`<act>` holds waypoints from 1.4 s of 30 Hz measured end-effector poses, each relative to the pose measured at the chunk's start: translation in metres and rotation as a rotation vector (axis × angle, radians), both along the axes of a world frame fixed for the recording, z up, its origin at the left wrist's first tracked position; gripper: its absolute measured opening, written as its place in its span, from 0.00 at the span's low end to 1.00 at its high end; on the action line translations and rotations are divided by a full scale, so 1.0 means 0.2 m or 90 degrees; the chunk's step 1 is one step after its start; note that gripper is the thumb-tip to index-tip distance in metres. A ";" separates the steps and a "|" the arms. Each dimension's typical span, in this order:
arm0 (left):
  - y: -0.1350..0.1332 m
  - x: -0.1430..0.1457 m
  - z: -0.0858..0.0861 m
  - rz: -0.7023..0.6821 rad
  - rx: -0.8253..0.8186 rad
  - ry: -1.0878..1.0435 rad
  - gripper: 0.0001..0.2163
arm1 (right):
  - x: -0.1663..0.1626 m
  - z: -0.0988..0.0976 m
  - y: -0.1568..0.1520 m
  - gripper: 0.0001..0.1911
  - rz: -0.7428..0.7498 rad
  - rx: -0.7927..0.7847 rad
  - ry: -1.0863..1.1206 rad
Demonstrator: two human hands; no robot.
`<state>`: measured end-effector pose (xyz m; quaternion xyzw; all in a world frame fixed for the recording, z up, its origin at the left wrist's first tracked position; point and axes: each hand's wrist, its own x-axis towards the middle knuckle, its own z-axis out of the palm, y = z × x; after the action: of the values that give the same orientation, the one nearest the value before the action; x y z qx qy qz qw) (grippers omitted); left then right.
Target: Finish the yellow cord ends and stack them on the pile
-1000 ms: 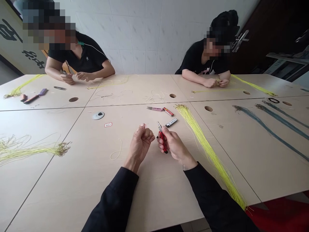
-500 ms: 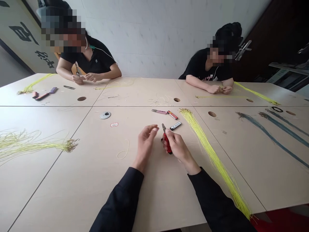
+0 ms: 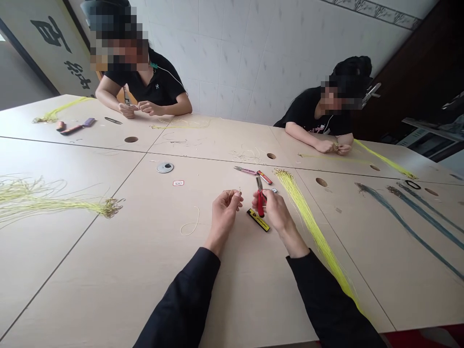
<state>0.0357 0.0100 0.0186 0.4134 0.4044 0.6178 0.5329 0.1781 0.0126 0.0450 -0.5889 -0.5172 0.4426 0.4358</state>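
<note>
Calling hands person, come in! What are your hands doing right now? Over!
Left hand pinching a thin yellow strand. Right hand gripping red-handled cutters. Yellow-and-black box on the table just below them.

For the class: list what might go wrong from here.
The tips of the red-handled pliers in the right hand point up close to the left hand, so a slip might nip a finger. The loose yellow cord bundle lying beside the right hand might snag and tangle.
</note>
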 end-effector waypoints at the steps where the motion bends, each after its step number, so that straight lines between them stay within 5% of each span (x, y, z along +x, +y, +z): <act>1: 0.00 0.00 0.00 0.003 -0.005 -0.008 0.14 | 0.00 0.00 0.04 0.20 -0.011 0.011 -0.072; 6: 0.00 0.00 -0.01 0.024 -0.013 -0.017 0.13 | -0.06 -0.04 0.19 0.15 -0.013 0.036 -0.409; 18: 0.00 -0.01 0.00 0.035 -0.004 0.028 0.13 | -0.15 -0.13 0.24 0.14 -0.004 0.116 -0.599; 23: 0.00 -0.01 -0.01 0.038 -0.021 0.050 0.12 | -0.05 -0.09 0.16 0.18 0.051 0.247 -0.321; 26: 0.01 -0.01 -0.02 0.003 -0.013 0.074 0.13 | 0.01 -0.06 0.10 0.19 0.152 0.237 -0.136; 32: 0.00 0.01 -0.02 -0.073 -0.001 0.133 0.11 | 0.05 -0.03 0.02 0.13 0.156 0.211 -0.041; 42: 0.00 -0.05 0.00 0.311 -0.001 0.200 0.09 | 0.11 -0.01 -0.05 0.16 0.078 0.150 0.037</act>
<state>0.0251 0.0091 0.0194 0.3939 0.5703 0.6558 0.2992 0.1996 0.0017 0.0423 -0.4877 -0.5879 0.4216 0.4886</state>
